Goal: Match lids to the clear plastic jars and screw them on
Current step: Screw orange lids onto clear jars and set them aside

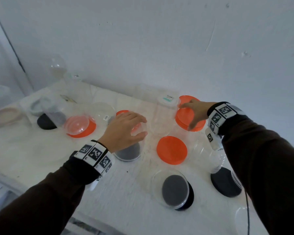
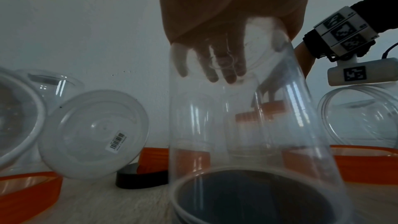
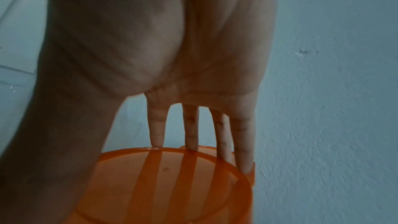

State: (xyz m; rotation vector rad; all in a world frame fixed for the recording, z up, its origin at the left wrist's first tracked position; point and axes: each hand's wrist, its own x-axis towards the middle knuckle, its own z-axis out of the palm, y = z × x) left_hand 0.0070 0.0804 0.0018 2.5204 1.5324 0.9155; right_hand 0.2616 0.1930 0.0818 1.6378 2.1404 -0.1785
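Clear jar (image 1: 132, 146), black-lidded, under left hand (image 1: 124, 131)'s curled fingers; right hand (image 1: 195, 112) grips orange lid (image 1: 185, 119); whitish table (image 1: 122, 192), pale wall (image 1: 143, 39).

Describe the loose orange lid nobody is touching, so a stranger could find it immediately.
Start at the white table, then look between the left hand and right hand. The loose orange lid lies flat nearer the person. Unlike the other orange lids, it has no jar on it and no hand.

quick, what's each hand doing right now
Left hand: gripping the bottom of an upturned clear jar on a black lid.
Right hand: gripping an orange lid by its rim.
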